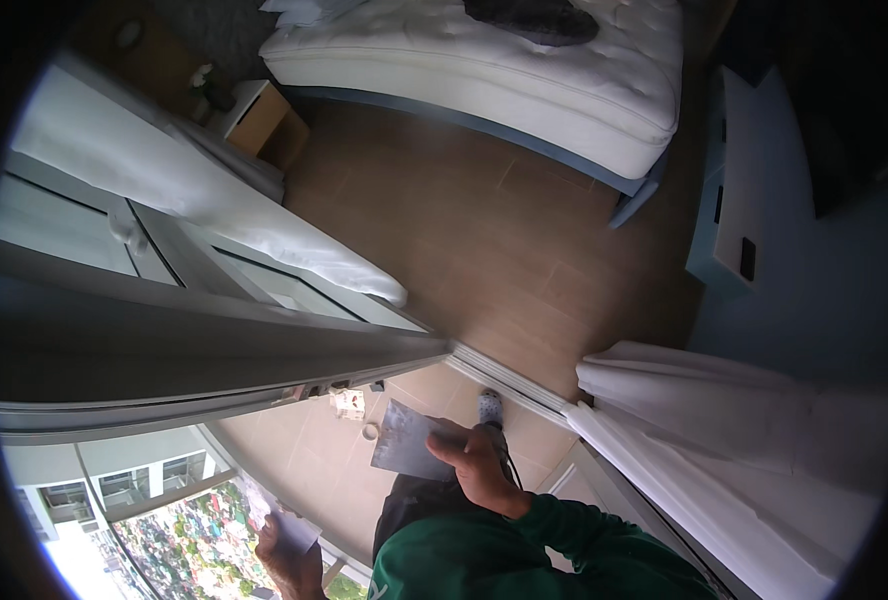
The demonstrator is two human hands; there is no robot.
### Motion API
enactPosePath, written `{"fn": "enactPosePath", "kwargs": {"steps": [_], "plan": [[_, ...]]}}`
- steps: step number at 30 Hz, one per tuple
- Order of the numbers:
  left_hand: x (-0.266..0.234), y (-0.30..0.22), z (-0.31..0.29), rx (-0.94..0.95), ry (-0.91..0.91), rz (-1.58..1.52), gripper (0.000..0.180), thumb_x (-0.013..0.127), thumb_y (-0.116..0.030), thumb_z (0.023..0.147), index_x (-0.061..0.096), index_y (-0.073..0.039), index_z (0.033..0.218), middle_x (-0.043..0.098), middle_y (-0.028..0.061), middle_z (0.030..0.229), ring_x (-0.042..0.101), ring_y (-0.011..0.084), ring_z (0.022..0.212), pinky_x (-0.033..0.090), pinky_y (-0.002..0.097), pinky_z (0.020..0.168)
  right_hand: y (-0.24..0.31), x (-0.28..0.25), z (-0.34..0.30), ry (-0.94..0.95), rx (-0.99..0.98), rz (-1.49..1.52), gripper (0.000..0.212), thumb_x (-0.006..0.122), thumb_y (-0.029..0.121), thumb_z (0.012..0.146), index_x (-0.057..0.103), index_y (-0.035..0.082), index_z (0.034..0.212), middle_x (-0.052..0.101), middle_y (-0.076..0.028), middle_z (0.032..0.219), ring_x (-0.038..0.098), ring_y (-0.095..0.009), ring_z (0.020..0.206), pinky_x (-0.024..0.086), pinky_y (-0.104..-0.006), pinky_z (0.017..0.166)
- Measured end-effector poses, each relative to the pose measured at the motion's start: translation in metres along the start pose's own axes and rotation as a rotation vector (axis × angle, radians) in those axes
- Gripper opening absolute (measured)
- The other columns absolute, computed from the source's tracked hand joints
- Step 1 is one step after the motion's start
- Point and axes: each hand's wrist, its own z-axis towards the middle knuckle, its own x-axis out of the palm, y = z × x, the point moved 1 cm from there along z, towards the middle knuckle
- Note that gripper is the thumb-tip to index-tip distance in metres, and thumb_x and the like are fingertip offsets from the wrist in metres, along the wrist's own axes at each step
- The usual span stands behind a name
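Observation:
My right hand (479, 472), in front of my body, grips the edge of a flat grey rectangular plate (404, 440). The thumb lies on top of it, and the plate's surface looks scuffed and smeared. Lower and to the left, my left hand (289, 572) is closed around a smaller flat, pale grey-purple plate (296, 535), tilted upward near the balcony railing. Whether either plate has a handle cannot be seen. The two plates are apart.
A roll of tape (371, 431) and a crumpled printed paper (347, 403) lie on the tiles. The sliding-door track (514, 378) crosses the floor beside my shoe (490, 405). Curtains (714, 420), a bed (464, 75), a nightstand (261, 118) and a low cabinet (724, 210) stand beyond.

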Motion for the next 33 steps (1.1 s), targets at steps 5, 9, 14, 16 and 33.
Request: {"fn": "enactPosePath", "kwargs": {"steps": [5,9,14,16,33], "plan": [[0.051,-0.006,-0.003,-0.11,-0.083,-0.111,0.026,0.061,-0.019,0.092,0.058,-0.001,0.111,0.063,0.0089,0.099,0.06,0.0203,0.092,0.045,0.0355,0.083,-0.016,0.019,-0.002,-0.019,-0.063,0.039,0.032,0.059,0.022,0.098,0.063,0.0,0.122,0.061,-0.003,0.098,0.052,-0.009,0.09,0.042,-0.025,0.082],[0.066,0.013,0.007,-0.071,0.075,0.217,0.037,0.055,-0.026,0.1,0.053,0.0,0.125,0.06,0.0098,0.117,0.057,0.0197,0.109,0.044,0.0382,0.1,-0.015,0.042,-0.008,0.02,-0.119,-0.01,0.031,0.056,0.019,0.1,0.06,0.001,0.126,0.061,-0.003,0.105,0.054,-0.01,0.092,0.043,-0.0254,0.082],[0.104,0.026,0.014,-0.192,0.068,-0.225,0.028,0.058,-0.01,0.096,0.057,0.008,0.117,0.064,0.0132,0.11,0.063,0.0215,0.099,0.05,0.0338,0.092,-0.017,0.071,-0.023,0.014,0.002,0.184,0.038,0.052,0.023,0.103,0.053,0.004,0.136,0.06,-0.006,0.12,0.057,-0.012,0.106,0.048,-0.0271,0.094],[0.103,0.025,0.017,-0.072,0.046,-0.16,0.028,0.065,-0.011,0.091,0.061,0.008,0.111,0.066,0.0125,0.104,0.064,0.0209,0.094,0.049,0.0319,0.089,-0.016,0.073,-0.022,0.029,0.047,0.169,0.039,0.05,0.025,0.104,0.053,0.003,0.136,0.059,-0.007,0.122,0.057,-0.014,0.108,0.05,-0.0329,0.098],[0.029,0.012,0.03,0.748,-0.032,0.914,0.017,0.054,0.0,0.089,0.062,0.004,0.105,0.062,0.0208,0.076,0.064,0.037,0.069,0.05,0.0406,0.063,-0.054,0.005,0.013,0.106,-0.019,-0.584,0.028,0.06,0.014,0.093,0.065,0.001,0.118,0.068,-0.015,0.106,0.064,-0.022,0.093,0.049,-0.0327,0.084]]}}
